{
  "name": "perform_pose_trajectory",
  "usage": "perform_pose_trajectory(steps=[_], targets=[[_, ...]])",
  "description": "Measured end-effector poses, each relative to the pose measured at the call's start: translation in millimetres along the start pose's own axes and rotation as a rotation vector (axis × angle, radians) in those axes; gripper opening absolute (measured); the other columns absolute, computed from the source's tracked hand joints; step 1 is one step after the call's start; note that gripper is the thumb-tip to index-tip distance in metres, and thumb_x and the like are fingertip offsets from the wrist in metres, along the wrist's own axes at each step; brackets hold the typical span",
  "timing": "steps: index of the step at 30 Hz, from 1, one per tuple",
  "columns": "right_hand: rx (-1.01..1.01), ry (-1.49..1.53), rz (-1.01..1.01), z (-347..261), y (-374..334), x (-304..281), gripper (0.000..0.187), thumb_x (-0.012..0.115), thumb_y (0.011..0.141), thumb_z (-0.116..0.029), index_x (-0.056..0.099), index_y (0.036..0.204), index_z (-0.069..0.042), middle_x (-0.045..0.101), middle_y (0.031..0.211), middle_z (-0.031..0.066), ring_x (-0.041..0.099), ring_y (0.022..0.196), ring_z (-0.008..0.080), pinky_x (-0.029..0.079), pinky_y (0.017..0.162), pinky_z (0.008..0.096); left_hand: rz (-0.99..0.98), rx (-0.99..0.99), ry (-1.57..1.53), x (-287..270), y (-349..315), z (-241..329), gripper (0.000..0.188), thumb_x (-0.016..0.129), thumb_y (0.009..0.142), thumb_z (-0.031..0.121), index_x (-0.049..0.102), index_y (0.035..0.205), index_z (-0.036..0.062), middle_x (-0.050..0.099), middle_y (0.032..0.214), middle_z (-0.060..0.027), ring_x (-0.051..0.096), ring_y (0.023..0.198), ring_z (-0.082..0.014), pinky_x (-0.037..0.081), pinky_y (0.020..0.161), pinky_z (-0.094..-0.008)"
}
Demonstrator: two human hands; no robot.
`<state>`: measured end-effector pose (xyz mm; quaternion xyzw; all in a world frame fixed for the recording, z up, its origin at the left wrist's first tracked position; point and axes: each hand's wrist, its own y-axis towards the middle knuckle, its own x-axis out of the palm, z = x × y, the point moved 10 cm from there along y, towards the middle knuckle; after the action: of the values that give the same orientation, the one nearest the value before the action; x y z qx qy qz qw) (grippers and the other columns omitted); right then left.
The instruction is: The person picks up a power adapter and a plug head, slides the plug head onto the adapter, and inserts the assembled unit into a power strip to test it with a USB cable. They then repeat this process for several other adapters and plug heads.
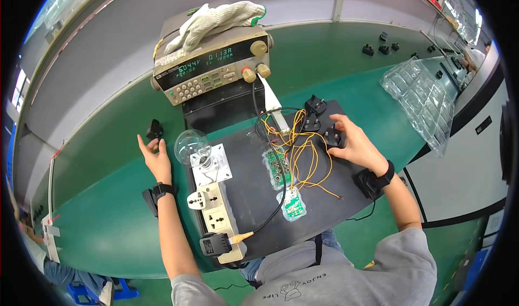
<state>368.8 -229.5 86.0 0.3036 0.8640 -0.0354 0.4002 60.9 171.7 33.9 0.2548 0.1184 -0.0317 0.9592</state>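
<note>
Two hands work over a black mat (254, 192) on a green bench (108, 219). The left hand (157, 160) is spread open, fingers apart, just below a small black plug (155, 129) that sits on the bench beside the mat; whether a fingertip touches it I cannot tell. The right hand (357, 143) rests on the mat's far right corner, its fingers closed on a black adapter (333, 138). Two more adapters (313, 114) lie just beyond it. Orange wires (300, 154) loop from there to two green boards (284, 184) at mid-mat. Near the left hand a bulb (192, 145) stands in a white holder, with a socket strip (213, 214) below it. A meter (213, 68) sits behind, a glove (216, 19) on top. Clear trays (421, 97) lie far right.
</note>
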Motion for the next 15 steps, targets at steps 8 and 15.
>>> perform_pose_trajectory(steps=[8,15], targets=[[0.392,1.042,-0.018,-1,6,14,0.045,0.04,0.091,-0.036,0.048,0.118,-0.001,0.059,0.11,0.0204,0.058,0.064,0.0158,0.037,0.04,0.0204,-0.06,-0.061,-0.042,-17,-37,-2,0.049,0.064,0.084,0.01,0.044,0.128,0.0025,0.056,0.102,-0.0087,0.054,0.081,-0.012,0.046,0.076,-0.0262],[0.096,1.242,-0.6,-134,26,78,0.051,0.06,0.084,-0.028,0.044,0.126,-0.003,0.056,0.1,0.008,0.055,0.079,0.0148,0.039,0.041,0.0161,-0.027,-0.151,-0.037,-32,-50,6,0.044,0.062,0.084,0.009,0.047,0.124,-0.0004,0.057,0.102,-0.0107,0.057,0.08,-0.0134,0.048,0.068,-0.0255]])
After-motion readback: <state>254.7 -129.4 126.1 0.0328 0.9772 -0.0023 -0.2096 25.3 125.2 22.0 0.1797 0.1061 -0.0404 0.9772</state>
